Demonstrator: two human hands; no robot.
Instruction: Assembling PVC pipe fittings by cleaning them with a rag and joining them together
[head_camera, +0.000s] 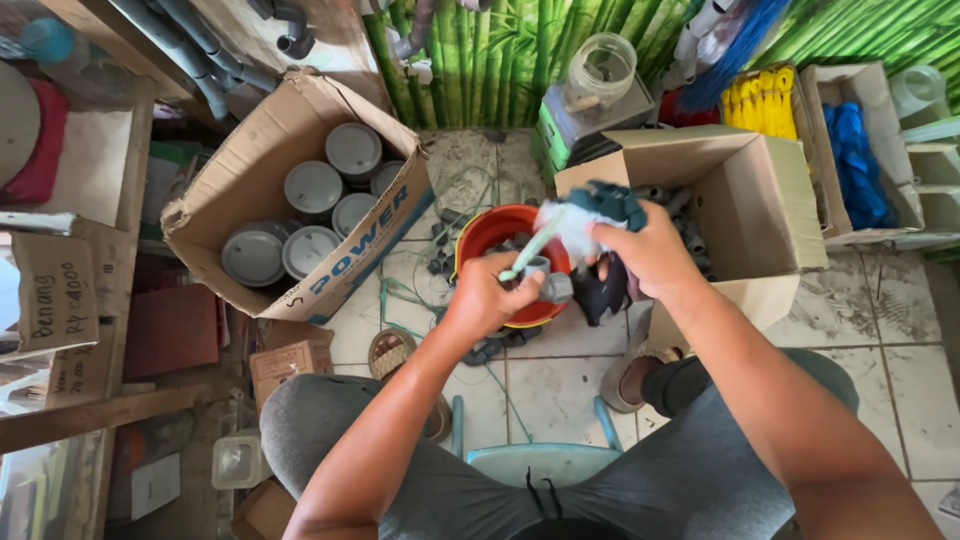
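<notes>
My left hand (487, 295) grips a small grey pipe fitting (548, 283) above a red bucket (492, 229). My right hand (645, 250) clutches a crumpled white, teal and dark cloth (598, 208) pressed against the fitting. A pale green stick (530, 248) runs slanted between the two hands. The bucket stands on the tiled floor between my knees and holds more grey fittings, mostly hidden by my hands.
An open cardboard box (250, 175) with several grey round caps lies at the left. Another cardboard box (760, 200) with grey fittings stands at the right. Loose fittings and green string lie on the tiles. Grey pipes, a jar and shelves line the back.
</notes>
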